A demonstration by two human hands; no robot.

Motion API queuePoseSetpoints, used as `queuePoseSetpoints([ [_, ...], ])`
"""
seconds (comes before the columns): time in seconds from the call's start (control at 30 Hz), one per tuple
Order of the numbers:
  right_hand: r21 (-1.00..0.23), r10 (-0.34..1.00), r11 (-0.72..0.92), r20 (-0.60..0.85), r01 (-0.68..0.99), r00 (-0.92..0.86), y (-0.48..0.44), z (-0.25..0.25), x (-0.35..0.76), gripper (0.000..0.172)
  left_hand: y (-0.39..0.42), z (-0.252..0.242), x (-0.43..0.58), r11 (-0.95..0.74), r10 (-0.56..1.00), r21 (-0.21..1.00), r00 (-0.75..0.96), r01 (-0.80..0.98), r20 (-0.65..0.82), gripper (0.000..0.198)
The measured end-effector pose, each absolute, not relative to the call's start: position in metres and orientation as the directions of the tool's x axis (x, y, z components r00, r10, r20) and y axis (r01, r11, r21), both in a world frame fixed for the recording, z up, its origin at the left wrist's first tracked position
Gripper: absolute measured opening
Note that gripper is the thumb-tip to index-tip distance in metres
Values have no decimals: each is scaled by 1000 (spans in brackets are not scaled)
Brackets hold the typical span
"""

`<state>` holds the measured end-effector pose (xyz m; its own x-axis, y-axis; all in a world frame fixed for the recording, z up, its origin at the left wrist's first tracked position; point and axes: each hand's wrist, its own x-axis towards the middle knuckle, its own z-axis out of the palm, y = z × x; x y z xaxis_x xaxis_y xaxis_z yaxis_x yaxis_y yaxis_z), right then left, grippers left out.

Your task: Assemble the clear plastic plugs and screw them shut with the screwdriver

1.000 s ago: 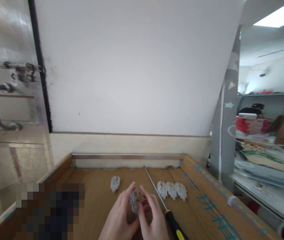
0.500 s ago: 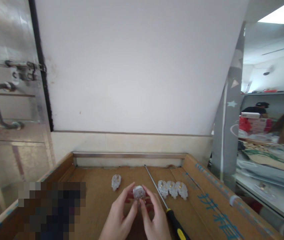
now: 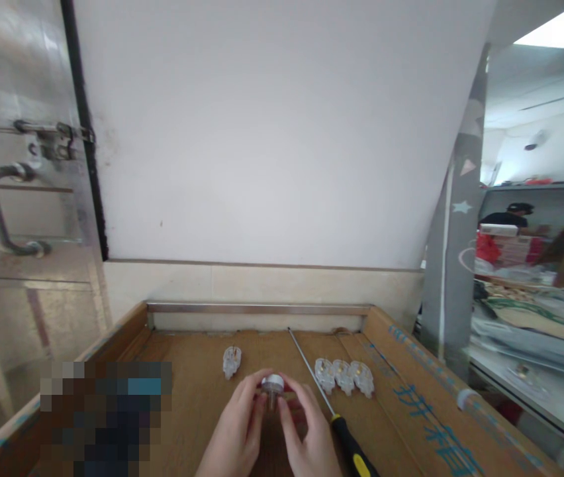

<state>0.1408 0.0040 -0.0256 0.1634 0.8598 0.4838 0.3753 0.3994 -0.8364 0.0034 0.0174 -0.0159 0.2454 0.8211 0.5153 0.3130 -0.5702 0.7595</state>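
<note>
Between the fingertips of both hands is a clear electrical plug point(image 3: 273, 383), with its pale round face uppermost and metal pins pointing down toward me. My left hand point(image 3: 235, 421) grips its left side. Thumb and fingers of my right hand point(image 3: 309, 424) close on its right side, and the fingers partly hide it. Just right of my right hand lies a screwdriver point(image 3: 349, 442) with a black and yellow handle, its long shaft pointing away. Three more clear plugs point(image 3: 343, 377) lie in a row beyond it. A single clear plug point(image 3: 232, 362) rests ahead of my left hand.
Cardboard lines the tray-like work surface point(image 3: 192, 371), which has raised sides with blue writing on the right one point(image 3: 425, 404). A pixelated patch covers the left part. Behind stands a white wall point(image 3: 272, 146). In the right background, a person point(image 3: 510, 215) is near boxes.
The plug in my hands has been tilted, so its pins now point down rather than showing face-on. Both hands stay on it. The loose plugs and screwdriver lie as before.
</note>
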Motion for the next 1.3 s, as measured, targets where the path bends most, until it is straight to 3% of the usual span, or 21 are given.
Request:
queuePoseSetpoints([
  [0.3, -676, 725, 515, 671, 527, 152, 3, -25, 140, 27, 18, -13, 4, -575, 818, 739, 215, 351, 533, 25],
  [0.8, -596, 693, 543, 716, 592, 85, 1, -22, 141, 21, 16, -11, 2, -626, 775, 620, 282, 473, 566, 28],
  [1.03, -480, 588, 612, 808, 628, 44, 4, -26, 142, 23, 15, -11, 3, -679, 721, 538, 319, 499, 615, 26],
  [1.3, -504, 575, 601, 812, 621, 102, 4, -25, 143, 21, 16, -10, 2, -689, 708, 510, 329, 515, 624, 31],
])
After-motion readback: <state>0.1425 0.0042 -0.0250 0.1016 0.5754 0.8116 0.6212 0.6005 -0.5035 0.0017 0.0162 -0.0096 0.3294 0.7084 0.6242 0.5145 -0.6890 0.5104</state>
